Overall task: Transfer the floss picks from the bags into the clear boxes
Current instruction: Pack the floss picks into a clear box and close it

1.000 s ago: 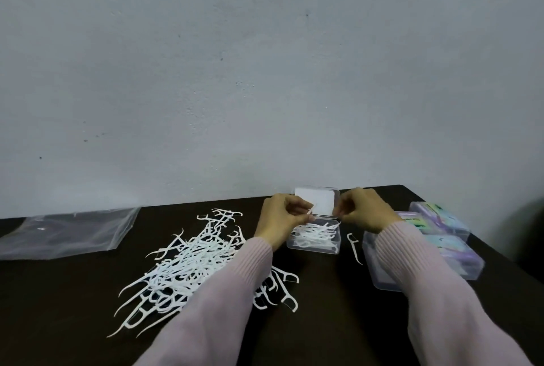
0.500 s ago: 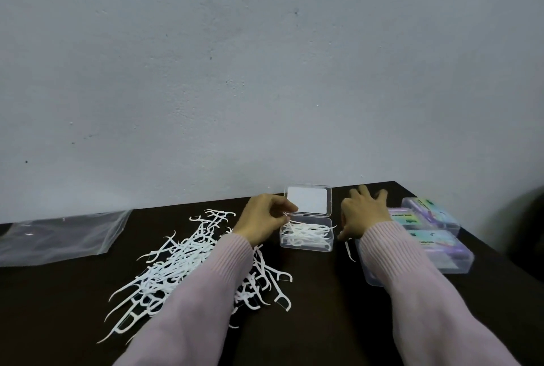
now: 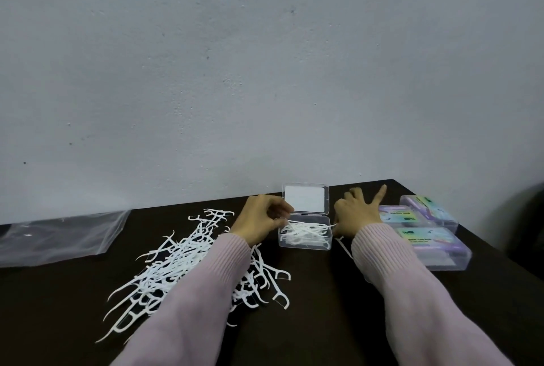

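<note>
A small clear box (image 3: 304, 243) stands open at the table's far middle, its lid (image 3: 306, 199) upright behind it and several white floss picks (image 3: 306, 231) inside. My left hand (image 3: 260, 223) has curled fingers and grips the box's left rim. To the right of the box is my right hand (image 3: 357, 212), fingers straight and spread, its thumb side against the box's right edge where pick ends stick out. A big pile of loose floss picks (image 3: 188, 265) lies on the table left of the box, partly under my left sleeve. One single pick (image 3: 343, 246) lies beside my right wrist.
An empty clear plastic bag (image 3: 59, 236) lies flat at the far left. Three closed clear boxes with purple labels (image 3: 429, 245) sit at the right near the table's edge. The dark table (image 3: 318, 301) meets a grey wall close behind the open box.
Both hands were pinching picks above the open box, then lowered. My right hand has spread its fingers flat beside the box. My left hand has settled at the box's left rim.
</note>
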Demonstrator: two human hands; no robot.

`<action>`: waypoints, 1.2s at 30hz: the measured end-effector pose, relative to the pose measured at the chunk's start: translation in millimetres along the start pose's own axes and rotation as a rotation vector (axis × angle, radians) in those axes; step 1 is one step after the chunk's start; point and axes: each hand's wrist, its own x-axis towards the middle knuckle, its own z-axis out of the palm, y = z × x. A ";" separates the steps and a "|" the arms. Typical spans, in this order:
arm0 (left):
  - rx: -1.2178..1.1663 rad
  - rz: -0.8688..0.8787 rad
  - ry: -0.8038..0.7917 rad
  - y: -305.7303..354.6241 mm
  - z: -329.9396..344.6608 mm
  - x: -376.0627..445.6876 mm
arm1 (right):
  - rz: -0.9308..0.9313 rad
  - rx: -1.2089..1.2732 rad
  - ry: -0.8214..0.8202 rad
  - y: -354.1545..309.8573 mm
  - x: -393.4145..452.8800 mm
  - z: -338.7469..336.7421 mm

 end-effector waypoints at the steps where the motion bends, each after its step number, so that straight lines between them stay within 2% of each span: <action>1: -0.008 0.003 0.003 -0.2 -0.6 -0.1 | -0.008 0.027 -0.002 0.4 -0.4 -0.3; 6: -0.065 -0.006 0.021 -1.1 -9.3 1.1 | -0.025 0.188 0.020 2.0 2.2 -3.5; 11: -0.201 -0.032 -0.010 -1.8 -27.4 3.9 | -0.026 0.515 0.092 6.0 0.6 -11.4; 20: -0.290 -0.040 0.079 6.4 -49.1 2.3 | -0.132 0.780 0.068 8.8 4.4 -14.9; 24: -0.379 -0.050 0.121 11.1 -54.7 1.3 | -0.146 0.781 -0.052 9.1 1.5 -16.2; 28: -0.448 -0.070 0.144 12.4 -45.8 1.8 | -0.176 0.775 -0.088 6.2 1.3 -17.4; 32: -0.399 -0.124 0.145 4.6 -24.8 1.8 | -0.200 0.773 -0.136 4.8 0.5 -18.3; 36: -0.334 -0.139 0.111 0.8 -9.1 0.4 | -0.177 0.792 -0.098 5.9 1.3 -19.0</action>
